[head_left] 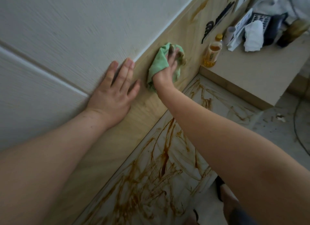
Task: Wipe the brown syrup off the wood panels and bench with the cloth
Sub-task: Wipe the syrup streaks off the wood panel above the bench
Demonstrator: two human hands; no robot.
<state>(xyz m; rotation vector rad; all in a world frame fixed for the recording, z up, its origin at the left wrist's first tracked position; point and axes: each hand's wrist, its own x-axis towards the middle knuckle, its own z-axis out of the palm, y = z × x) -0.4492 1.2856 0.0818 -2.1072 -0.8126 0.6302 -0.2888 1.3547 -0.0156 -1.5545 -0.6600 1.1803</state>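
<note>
1. Pale grooved wall panel (67,32): ran above and to the left of both grips.
2. Wood panel (120,129): a tan band below the pale one. It carried both grips and showed a faint brown streak far beyond the right grip.
3. Desk (223,107): a pale top that lay beneath the right forearm, below the wood panel.
4. Brown syrup (165,156): smeared in loops and one dark line across the desk, under and behind the right grip.
5. Raised box unit (251,70): stood beyond the right grip, to its right, with clutter on top.
6. Left grip (115,90): spread flat, fingers straight, palm pressed across the seam between the pale panel and the wood panel. It held nothing and sat just left of the cloth.
7. Right grip (167,68): fingers curled over the wadded cloth, pressing it to the wood panel. Its fingertips were soiled, and the thumb was hidden in a fold.
8. Green cloth (158,63): bunched under the right grip, against the wood panel, with its far edge stained brown.
9. White rag (253,37): crumpled on the box unit, well beyond the right grip.
10. Bottle (213,52): yellow cap, amber liquid. It stood upright on the box unit's near corner, just right of the cloth.
</note>
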